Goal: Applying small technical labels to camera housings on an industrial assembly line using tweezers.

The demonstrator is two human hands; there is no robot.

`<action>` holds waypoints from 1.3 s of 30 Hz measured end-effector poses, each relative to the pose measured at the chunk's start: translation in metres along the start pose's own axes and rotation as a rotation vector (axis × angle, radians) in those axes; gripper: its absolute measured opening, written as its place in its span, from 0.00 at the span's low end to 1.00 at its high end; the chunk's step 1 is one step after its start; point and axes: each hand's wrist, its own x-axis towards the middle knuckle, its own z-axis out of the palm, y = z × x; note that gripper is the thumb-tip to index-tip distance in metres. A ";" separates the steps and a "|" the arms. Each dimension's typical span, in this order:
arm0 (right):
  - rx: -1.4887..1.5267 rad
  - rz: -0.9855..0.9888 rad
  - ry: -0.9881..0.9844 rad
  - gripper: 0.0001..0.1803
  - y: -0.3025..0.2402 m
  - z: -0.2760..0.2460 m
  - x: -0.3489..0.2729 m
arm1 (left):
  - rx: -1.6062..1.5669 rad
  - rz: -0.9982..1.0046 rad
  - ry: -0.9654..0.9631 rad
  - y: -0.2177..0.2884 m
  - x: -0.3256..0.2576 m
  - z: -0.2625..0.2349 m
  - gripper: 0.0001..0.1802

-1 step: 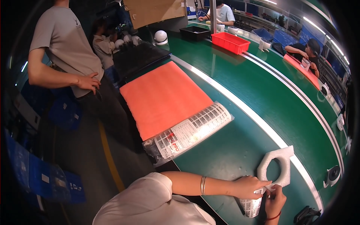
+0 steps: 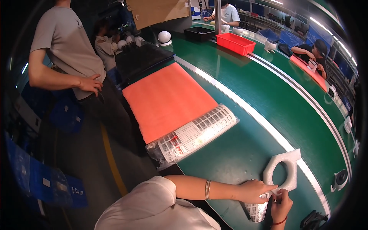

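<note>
Strip-lit factory floor, green tabletop [image 2: 214,163] curving off to the right. Rests on the tabletop, near right: one white foam ring [image 2: 270,172], just beside the pale rail [image 2: 311,176]. Lays left hand [image 2: 253,191] over a printed sheet [image 2: 256,214], index finger stretched toward the ring's near edge, other fingers bent; cannot tell whether gripping the sheet or only touching. Sets right hand [image 2: 281,210] alongside, fingers curled nearly together by that same edge; cannot tell what, if anything, is pinched between.

Shows no visible change from the preceding frame in hands, ring or sheet, suggesting handling at the same stage.

Counts on and around the tabletop: one ring; two printed sheets, one under left hand, the larger sheet [image 2: 197,132] in clear plastic along the near edge of one orange pad [image 2: 168,99]; one red bin [image 2: 235,45]; one black bin [image 2: 199,34] just beside.

Includes four co-workers: one standing at left [image 2: 63,46], one farther back [image 2: 107,48], one at top centre [image 2: 230,15], one in black at right [image 2: 316,57].
</note>
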 end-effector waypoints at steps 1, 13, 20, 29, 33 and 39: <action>0.004 0.001 -0.002 0.16 0.002 0.000 0.000 | -0.018 -0.001 -0.002 0.000 0.001 -0.001 0.38; 0.004 -0.049 0.047 0.15 0.003 -0.001 -0.003 | -0.011 0.007 -0.005 0.002 -0.001 0.000 0.40; -0.102 -0.012 0.019 0.19 0.001 -0.001 -0.001 | -0.062 0.004 0.005 0.006 -0.003 -0.004 0.39; -0.020 -0.016 -0.015 0.15 0.007 -0.003 -0.003 | -0.033 0.036 0.003 0.002 -0.002 0.000 0.38; 0.002 -0.067 0.003 0.14 0.011 -0.002 -0.003 | -0.017 0.044 -0.012 0.001 -0.002 0.001 0.39; -0.042 0.094 -0.003 0.14 0.007 -0.001 -0.002 | 0.011 -0.013 -0.014 0.001 -0.002 0.000 0.42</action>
